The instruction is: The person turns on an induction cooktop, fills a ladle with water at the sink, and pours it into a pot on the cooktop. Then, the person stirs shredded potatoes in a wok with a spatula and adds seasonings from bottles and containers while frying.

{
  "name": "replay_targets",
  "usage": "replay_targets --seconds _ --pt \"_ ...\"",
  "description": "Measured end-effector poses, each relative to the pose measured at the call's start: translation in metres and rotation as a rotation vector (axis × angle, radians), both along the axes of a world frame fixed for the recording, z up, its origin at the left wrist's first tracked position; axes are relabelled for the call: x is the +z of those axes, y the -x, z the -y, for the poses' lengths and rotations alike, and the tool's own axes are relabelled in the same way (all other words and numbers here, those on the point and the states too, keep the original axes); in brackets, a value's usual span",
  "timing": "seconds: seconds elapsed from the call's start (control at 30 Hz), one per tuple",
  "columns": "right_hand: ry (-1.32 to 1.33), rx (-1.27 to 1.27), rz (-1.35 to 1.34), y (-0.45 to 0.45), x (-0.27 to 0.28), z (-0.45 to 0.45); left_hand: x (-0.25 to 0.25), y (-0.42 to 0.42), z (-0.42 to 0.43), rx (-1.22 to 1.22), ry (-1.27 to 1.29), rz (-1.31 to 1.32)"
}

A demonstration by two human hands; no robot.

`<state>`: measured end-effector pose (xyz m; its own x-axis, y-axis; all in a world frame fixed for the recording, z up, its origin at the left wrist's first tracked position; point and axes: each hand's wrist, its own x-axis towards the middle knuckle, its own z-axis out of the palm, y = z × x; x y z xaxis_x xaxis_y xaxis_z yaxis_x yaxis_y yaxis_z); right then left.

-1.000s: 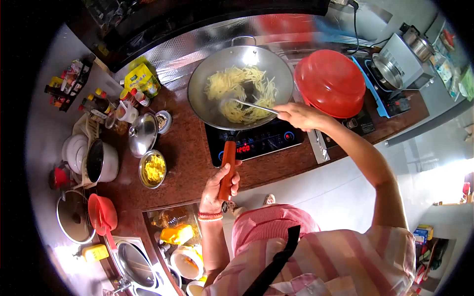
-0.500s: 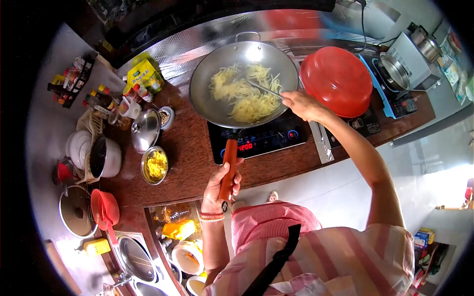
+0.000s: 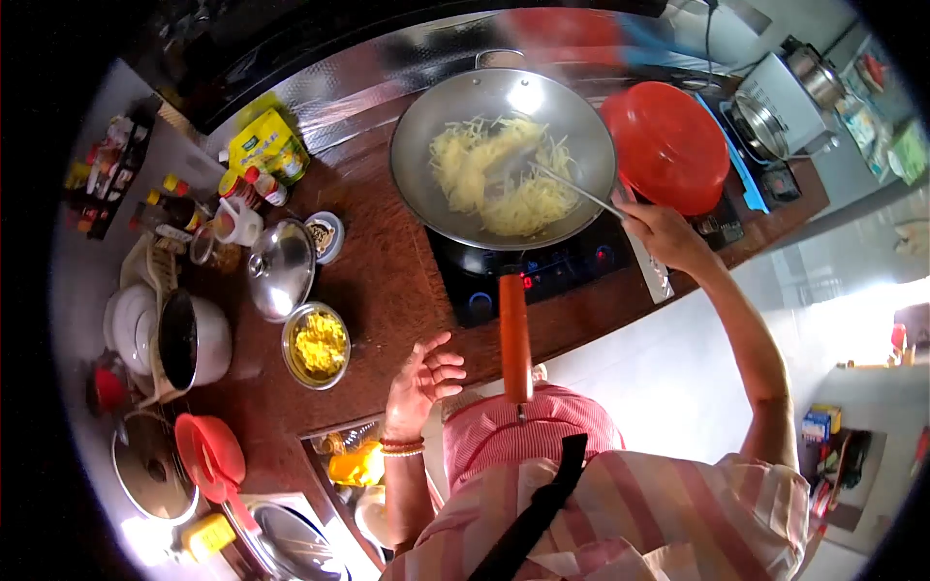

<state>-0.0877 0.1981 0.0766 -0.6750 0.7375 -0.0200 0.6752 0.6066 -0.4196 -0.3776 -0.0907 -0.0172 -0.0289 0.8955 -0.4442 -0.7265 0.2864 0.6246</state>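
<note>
A large wok [image 3: 417, 184] sits on the black induction cooker [image 3: 475, 295], its orange-brown handle [image 3: 514, 339] pointing toward me. Pale yellow shreds [image 3: 528, 208], which look like potato, lie in it. My right hand [image 3: 664, 235] is closed round the end of a metal spatula [image 3: 581, 187], whose head is down among the shreds. To the left of the wok handle, my left hand [image 3: 418, 385] is held apart from it, fingers spread and slightly curled, with nothing in them. A metal bowl of yellow scrambled egg [image 3: 320, 344] stands on the counter beyond that hand.
Left of the wok are a metal lid [image 3: 281, 271], a small dish [image 3: 324, 235], a yellow pouch [image 3: 268, 147] and a white pot [image 3: 208, 339]. A red basin [image 3: 668, 145] stands close on the right, near another cooker. A red strainer-like scoop [image 3: 208, 455] lies by the sink.
My left hand has let go of the wok handle and moved left, its fingers opening. My right hand still holds the spatula in the shreds. The view has shifted a little.
</note>
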Motion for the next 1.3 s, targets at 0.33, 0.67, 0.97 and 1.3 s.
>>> replay_targets --seconds 0.33,0.67,0.97,1.3 --pt "-0.597 -0.295 -0.227 0.067 0.003 0.109 0.002 0.108 0.050 -0.314 0.070 -0.095" --pt "0.117 -0.618 0.192 0.082 -0.132 0.171 -0.002 0.149 0.060 -0.527 0.042 -0.064" --pt "0.016 -0.463 -0.207 0.154 -0.148 0.251 0.000 0.170 0.073 -0.402 -0.035 -0.106" --pt "0.079 -0.103 -0.422 0.341 -0.101 0.221 0.005 0.208 0.092 -0.247 0.005 -0.114"
